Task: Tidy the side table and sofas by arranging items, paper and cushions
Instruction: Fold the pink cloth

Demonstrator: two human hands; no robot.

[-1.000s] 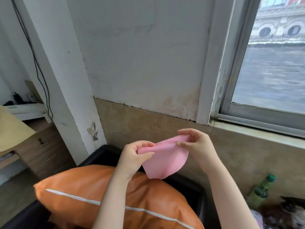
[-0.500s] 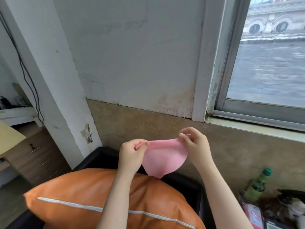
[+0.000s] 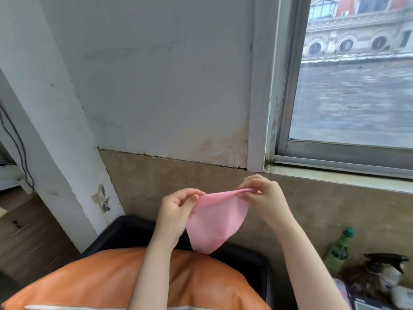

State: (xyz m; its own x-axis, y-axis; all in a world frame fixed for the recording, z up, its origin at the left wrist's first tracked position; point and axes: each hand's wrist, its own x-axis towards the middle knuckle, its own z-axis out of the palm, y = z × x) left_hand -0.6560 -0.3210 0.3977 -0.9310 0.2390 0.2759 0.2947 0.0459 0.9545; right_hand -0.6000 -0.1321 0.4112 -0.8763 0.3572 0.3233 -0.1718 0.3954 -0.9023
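A pink sheet of paper [image 3: 216, 224] hangs in the air above the sofa, folded over and sagging to a point. My left hand [image 3: 178, 209] pinches its left top corner. My right hand [image 3: 261, 195] pinches the right top corner, so the top edge is stretched between both hands. Below them an orange cushion [image 3: 100, 285] with a white stripe lies on a black sofa [image 3: 241, 256]; my forearms cover part of it.
A green bottle [image 3: 338, 251], a dark spray bottle [image 3: 384, 262] and small clutter stand at the lower right by the tiled wall. A wooden drawer unit [image 3: 24, 236] is at the left, beside a white pillar with hanging cables. A window fills the upper right.
Both hands have moved their pinch up to the sheet's top edge and drawn it taut. The view has swung slightly left to right, so the drawers sit further left.
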